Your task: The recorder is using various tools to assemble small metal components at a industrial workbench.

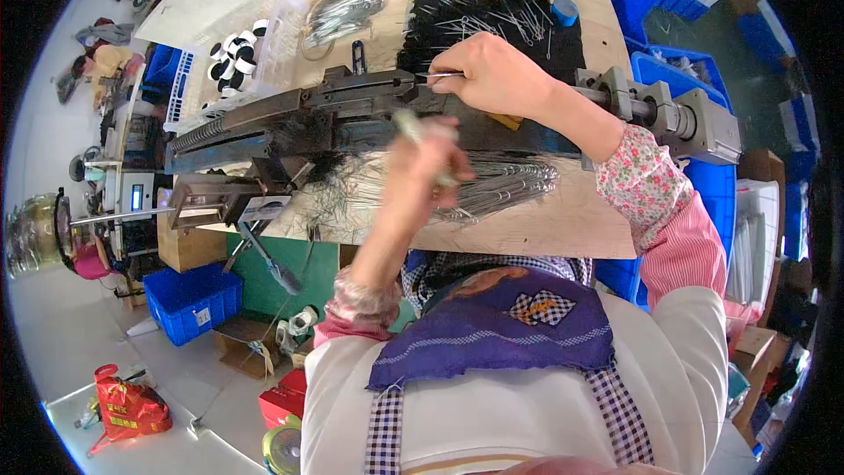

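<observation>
My right hand [491, 75] is closed in a pinch on a thin metal wire [447, 75], at the middle of a long dark metal machine [365, 88]. Lower and to the left, my left hand [420, 167] is smeared by motion. Its fingers look curled round a pale, stick-like thing [409, 125] whose kind I cannot make out. Beneath that hand, a bundle of thin looped metal wires [514, 183] lies on the wooden table [563, 229]. More metal pieces [527, 22] are strewn over a black bristly mat [426, 48] beyond my right hand.
A clear plastic basket [286, 18] with black-and-white rolls [233, 57] stands far left. Beside it lies a clear bag of metal pieces [347, 18]. A blue cap [565, 10] sits on the mat's corner. Blue bins [673, 70] flank the right edge; a metal cylinder [708, 127] ends the machine.
</observation>
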Demonstrator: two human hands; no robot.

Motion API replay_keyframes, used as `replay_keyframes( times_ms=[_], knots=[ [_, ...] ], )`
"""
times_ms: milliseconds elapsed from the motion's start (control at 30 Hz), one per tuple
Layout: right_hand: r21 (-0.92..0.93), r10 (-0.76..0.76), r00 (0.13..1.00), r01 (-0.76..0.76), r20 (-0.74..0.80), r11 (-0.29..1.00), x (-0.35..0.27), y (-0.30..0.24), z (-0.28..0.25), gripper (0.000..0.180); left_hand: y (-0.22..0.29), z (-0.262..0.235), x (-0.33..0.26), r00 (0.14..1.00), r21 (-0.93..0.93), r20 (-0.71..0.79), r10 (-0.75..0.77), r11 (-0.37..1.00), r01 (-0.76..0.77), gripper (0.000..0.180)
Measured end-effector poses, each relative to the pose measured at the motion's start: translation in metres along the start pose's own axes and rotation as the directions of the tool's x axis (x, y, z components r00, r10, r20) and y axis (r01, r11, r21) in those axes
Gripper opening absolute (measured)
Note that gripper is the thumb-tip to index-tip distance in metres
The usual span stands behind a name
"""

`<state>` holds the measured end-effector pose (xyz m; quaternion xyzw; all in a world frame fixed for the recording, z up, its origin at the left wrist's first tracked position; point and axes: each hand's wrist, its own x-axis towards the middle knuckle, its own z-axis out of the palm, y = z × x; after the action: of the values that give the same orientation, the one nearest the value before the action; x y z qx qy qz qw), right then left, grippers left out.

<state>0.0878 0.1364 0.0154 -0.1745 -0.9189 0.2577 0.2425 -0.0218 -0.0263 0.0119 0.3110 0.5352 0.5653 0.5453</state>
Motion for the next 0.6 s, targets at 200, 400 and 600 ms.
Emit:
replay_keyframes(
  times_ms=[200,400,600],
  knots=[
    [-0.252,-0.135,0.982,0.098,-0.134,0.963,-0.011,-0.018,0.001,0.012,-0.032,-0.028,0.008,0.995,0.259,-0.016,0.095,0.962,-0.088,0.024],
    [-0.432,0.24,0.969,-0.24,-0.056,0.869,-0.09,-0.018,0.023,0.026,-0.051,-0.162,-0.022,0.794,-0.13,-0.607,0.038,0.981,-0.147,0.042],
    [-0.462,0.433,0.885,-0.459,-0.168,0.759,-0.094,0.054,0.041,0.026,-0.048,-0.168,-0.009,0.792,-0.207,-0.611,0.011,0.963,-0.173,0.031]
  ],
)
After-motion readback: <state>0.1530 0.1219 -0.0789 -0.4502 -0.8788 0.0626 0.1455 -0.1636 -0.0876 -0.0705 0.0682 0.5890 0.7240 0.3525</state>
